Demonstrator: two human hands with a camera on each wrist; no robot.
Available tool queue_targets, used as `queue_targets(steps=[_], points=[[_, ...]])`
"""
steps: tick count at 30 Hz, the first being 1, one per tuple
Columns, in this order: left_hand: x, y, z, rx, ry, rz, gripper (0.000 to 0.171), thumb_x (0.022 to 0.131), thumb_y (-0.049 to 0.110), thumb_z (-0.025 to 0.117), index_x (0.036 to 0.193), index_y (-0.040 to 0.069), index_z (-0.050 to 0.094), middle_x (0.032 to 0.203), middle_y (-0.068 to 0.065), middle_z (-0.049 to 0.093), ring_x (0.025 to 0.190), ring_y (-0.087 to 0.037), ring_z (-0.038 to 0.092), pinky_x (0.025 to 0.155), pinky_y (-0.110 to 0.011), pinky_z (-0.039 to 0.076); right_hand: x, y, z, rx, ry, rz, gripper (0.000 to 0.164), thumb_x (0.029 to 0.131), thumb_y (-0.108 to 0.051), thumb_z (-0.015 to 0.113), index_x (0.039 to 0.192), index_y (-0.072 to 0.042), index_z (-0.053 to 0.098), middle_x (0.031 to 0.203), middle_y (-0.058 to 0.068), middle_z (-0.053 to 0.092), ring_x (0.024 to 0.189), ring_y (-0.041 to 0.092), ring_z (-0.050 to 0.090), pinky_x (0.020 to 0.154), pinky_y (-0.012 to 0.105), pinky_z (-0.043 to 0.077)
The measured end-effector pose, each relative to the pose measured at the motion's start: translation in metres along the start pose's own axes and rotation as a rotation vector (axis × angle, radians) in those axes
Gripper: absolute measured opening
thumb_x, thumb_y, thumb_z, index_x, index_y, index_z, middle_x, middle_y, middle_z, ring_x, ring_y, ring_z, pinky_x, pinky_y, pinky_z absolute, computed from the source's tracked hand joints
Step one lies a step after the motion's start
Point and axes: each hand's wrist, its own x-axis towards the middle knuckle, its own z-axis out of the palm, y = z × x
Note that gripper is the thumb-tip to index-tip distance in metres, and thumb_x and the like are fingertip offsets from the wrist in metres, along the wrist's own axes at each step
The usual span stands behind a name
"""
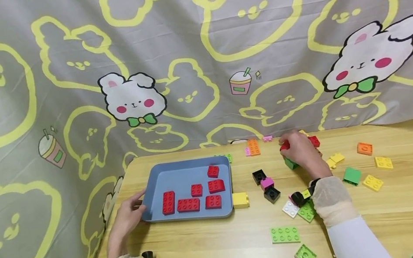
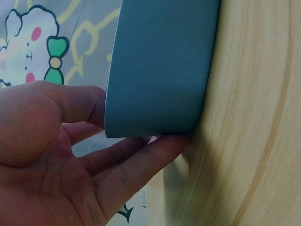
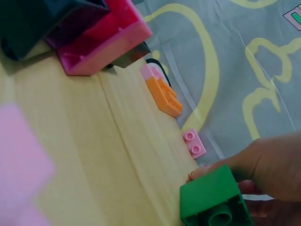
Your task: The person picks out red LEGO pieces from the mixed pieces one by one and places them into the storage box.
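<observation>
The blue tray [image 1: 171,179] lies on the table at left with several red bricks in it, one a long brick [image 1: 188,205]. My left hand [image 1: 126,215] holds the tray's left end. In the left wrist view, its bent upper digit meets the rim and lower fingers touch the tray wall [image 2: 160,94] near the table. Reaching to the back right, my right hand [image 1: 301,151] grips a red brick [image 1: 284,146], largely hidden by the fingers. Close below those fingers is a green brick [image 1: 290,163], larger in the right wrist view with its hollow side showing.
A yellow brick [image 1: 240,200] sits against the tray's right side. Black bricks [image 1: 272,194] and a magenta brick [image 1: 267,183] lie mid-table. Light green bricks [image 1: 285,234] are nearer; yellow [image 1: 383,162] and orange bricks [image 1: 364,148] lie right. A patterned curtain [image 1: 189,122] borders the back.
</observation>
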Motion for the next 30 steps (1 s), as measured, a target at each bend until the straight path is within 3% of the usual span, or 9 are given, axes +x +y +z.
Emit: queue_targets(steps=[9,19,30], points=[[-0.001,-0.001,0.002,-0.002,0.001,0.005,0.050,0.094,-0.005,0.051,0.143,-0.003,0.044,0.113,-0.032,0.058,0.099,-0.037,0.058,0.067,-0.033,0.052,-0.005,-0.010,-0.001,0.075,0.060,0.010,0.038,0.082,-0.004,0.069,0.120,0.004,0.065,0.123,0.026,0.053,0.096,0.036,0.053,0.071,0.047,0.053],[-0.004,-0.001,0.002,0.014,0.001,-0.011,0.050,0.095,-0.004,0.051,0.144,-0.003,0.043,0.113,-0.031,0.058,0.100,-0.037,0.058,0.070,-0.035,0.053,-0.009,-0.011,0.004,0.115,0.069,0.005,0.041,0.085,-0.009,0.072,0.123,0.003,0.064,0.121,0.023,0.055,0.092,0.031,0.056,0.068,0.043,0.054],[-0.005,0.001,0.002,-0.012,0.010,-0.010,0.050,0.094,-0.005,0.050,0.144,-0.003,0.043,0.114,-0.032,0.057,0.099,-0.036,0.058,0.067,-0.035,0.054,-0.009,-0.030,0.002,0.108,0.187,-0.096,0.043,0.079,-0.004,0.077,0.119,0.008,0.064,0.112,0.025,0.061,0.100,0.038,0.055,0.083,0.053,0.048]])
